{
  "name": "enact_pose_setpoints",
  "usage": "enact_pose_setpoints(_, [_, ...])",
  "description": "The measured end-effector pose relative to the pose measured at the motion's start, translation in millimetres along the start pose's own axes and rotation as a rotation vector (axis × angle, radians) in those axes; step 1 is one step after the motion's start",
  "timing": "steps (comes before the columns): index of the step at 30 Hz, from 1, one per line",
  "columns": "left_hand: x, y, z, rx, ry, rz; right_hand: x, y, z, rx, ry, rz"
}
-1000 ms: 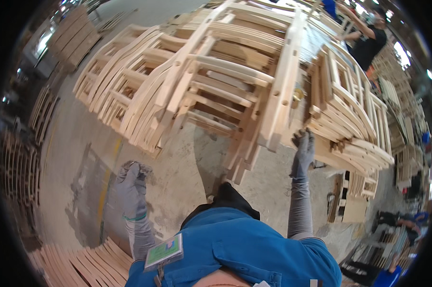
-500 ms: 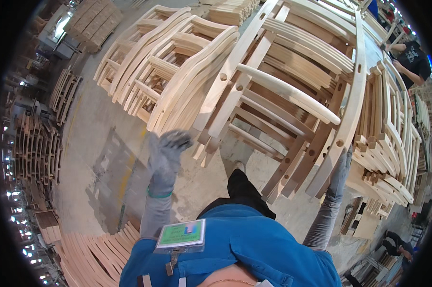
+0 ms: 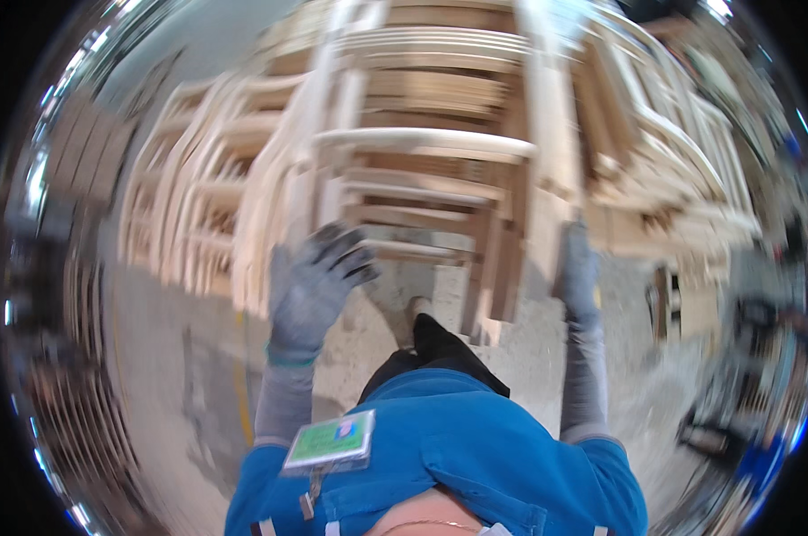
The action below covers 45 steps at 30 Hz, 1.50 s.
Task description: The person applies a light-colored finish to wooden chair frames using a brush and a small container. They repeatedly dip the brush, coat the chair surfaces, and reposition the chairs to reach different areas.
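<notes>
In front of me stands a stack of pale wooden ladder-like frames, like chair backs (image 3: pixel 426 141), with long side posts and several crossbars. My left hand (image 3: pixel 310 295), in a grey glove with dark fingertips, is by the lower ends of the left posts. Its fingers are spread; motion blur hides whether they touch the wood. My right hand (image 3: pixel 578 272), gloved in grey too, lies with straight fingers along the outer side of the right post, near its lower end. Neither hand is wrapped round a post.
More curved wooden frames (image 3: pixel 212 192) stand close on the left. Another group of frames (image 3: pixel 681 170) is on the right, with wooden pieces (image 3: pixel 690 299) below it. A stack of boards (image 3: pixel 87 152) sits at the far left. Concrete floor (image 3: pixel 359 335) shows around my feet.
My view has turned, so the frames stand straighter before me and farther left. My left hand has opened its fingers and come nearer the left posts. My right hand stays along the right post.
</notes>
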State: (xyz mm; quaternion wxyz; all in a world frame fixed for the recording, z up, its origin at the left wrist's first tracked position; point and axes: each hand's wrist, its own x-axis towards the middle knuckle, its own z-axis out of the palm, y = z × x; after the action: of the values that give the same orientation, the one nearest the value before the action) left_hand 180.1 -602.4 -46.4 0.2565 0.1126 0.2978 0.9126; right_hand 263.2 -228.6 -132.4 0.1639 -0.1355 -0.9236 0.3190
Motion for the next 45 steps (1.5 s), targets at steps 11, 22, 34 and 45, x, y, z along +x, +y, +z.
enact_pose_setpoints(11, [-24,-116,68,0.101,-0.119,-0.316,-100,-20,-21,0.35,0.075,0.19])
enact_pose_setpoints(22, [39,-280,157,0.763,-0.168,-0.339,-97,129,-80,0.679,0.188,0.403])
enact_pose_setpoints(34, [237,-456,20,2.274,0.394,-0.532,-115,293,-237,0.719,0.074,0.775])
enact_pose_setpoints(45, [299,-433,3,2.248,0.332,-0.733,11,276,-147,0.419,-0.435,0.19])
